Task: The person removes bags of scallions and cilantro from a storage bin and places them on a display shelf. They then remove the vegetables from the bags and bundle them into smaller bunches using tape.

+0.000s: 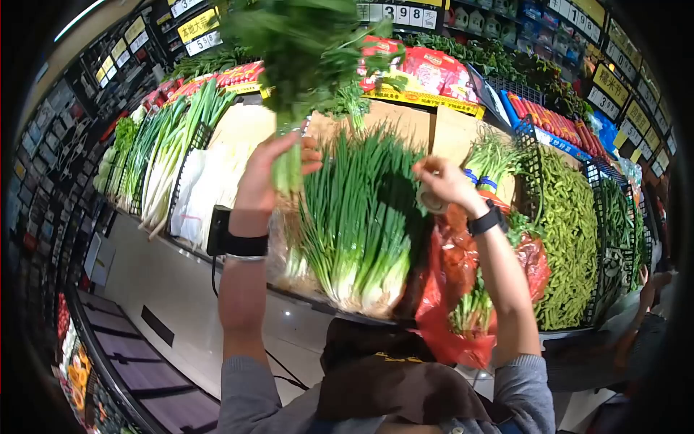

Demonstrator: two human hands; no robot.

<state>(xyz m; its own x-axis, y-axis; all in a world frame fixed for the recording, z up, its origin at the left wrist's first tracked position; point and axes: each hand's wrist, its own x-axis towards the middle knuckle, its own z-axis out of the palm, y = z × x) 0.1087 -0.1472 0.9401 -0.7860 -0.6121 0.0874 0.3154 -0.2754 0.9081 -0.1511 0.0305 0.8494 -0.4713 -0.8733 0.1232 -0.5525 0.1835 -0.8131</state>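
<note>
Green and leafy, a bunch of long-stemmed herbs (303, 50) stands upright in the left hand (269, 173). The hand is raised high in front of the sloping produce shelf (173, 289). Its grip is closed around the pale green stalks at the bottom of the bunch, thumb on the near side, and the leaves spread out above it towards the yellow price cards (196, 25).

A broad black band (244, 244) sits on that wrist, with a black box-shaped device (217, 230) just beside it.

The right hand (442, 181) is raised to much the same height, well apart from the bunch. Its fingers are pinched narrowly on a small pale roll (431, 203), though what the roll is cannot be told. A black watch (488, 220) is strapped on the wrist.

A thin red plastic bag (452, 282) hangs below the right wrist and forearm, with green stalks showing inside it near the bottom. How the bag is held cannot be seen.

Between and behind the two hands lies a thick heap of green spring onions (358, 217), white bulbs pointing down the shelf. To the left lie long green-and-white leeks (170, 152) beside white plastic-wrapped vegetables (210, 181). To the right, behind the bag, a wire basket is piled with long green peppers (571, 239). Red packets (434, 69) line the shelf above.

Both forearms come out of grey sleeves (246, 398).
</note>
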